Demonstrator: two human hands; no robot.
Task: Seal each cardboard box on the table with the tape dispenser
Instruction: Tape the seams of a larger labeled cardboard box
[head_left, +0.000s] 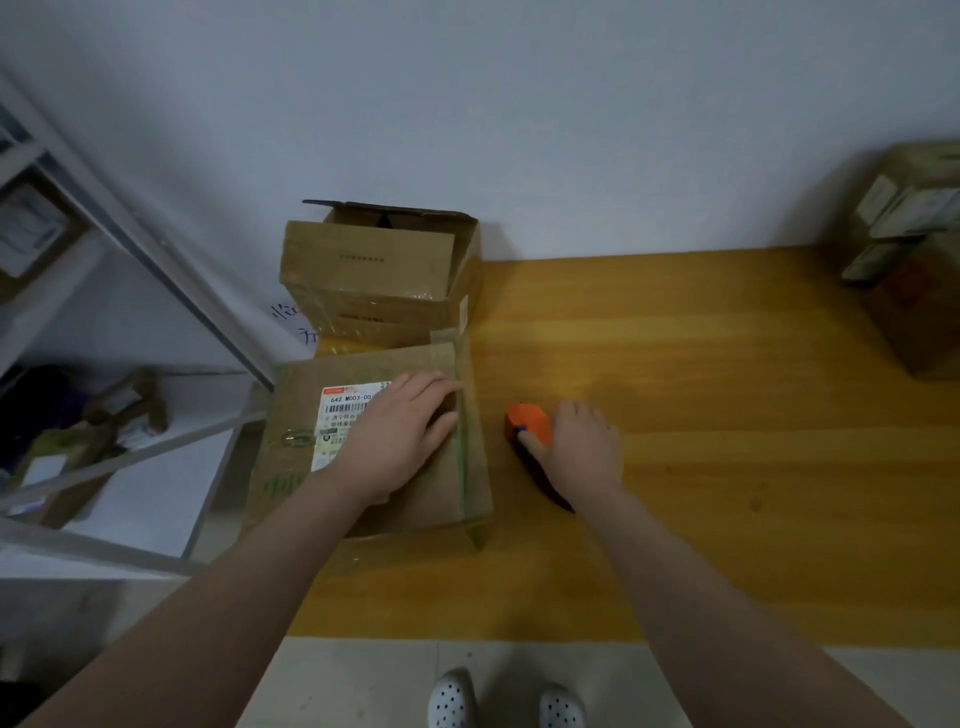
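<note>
A flat cardboard box (291, 457) with a white shipping label lies at the left end of the wooden table (701, 467). My left hand (400, 436) rests flat on its top, fingers straight, beside a strip of clear tape along the right edge. Just right of the box, my right hand (576, 447) grips the orange tape dispenser (530, 421), which sits on the table. Behind the flat box stands a second cardboard box (369, 280) with its top flaps open. A third cardboard box (914, 270), bearing labels, stands at the far right.
A grey metal shelf rack (130, 457) holding small boxes and packages stands left of the table. A white wall runs behind the table. The table's front edge is near my feet, over a tiled floor.
</note>
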